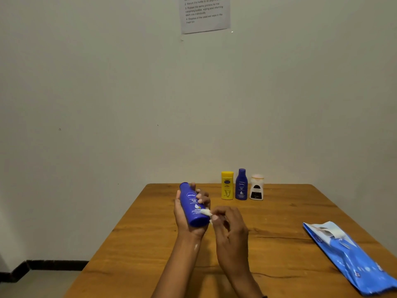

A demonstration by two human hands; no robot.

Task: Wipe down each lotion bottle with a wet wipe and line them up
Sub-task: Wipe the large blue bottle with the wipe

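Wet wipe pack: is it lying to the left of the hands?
No, the blue wet wipe pack lies on the table right of both hands.

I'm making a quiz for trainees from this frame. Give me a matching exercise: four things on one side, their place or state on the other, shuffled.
1. large blue bottle
2. yellow bottle
3. wet wipe
4. wipes pack

A. lying flat at the table's right edge
B. pinched in the right hand
C. held tilted in the left hand
D. standing leftmost in the far row

Pairs: 1-C, 2-D, 3-B, 4-A
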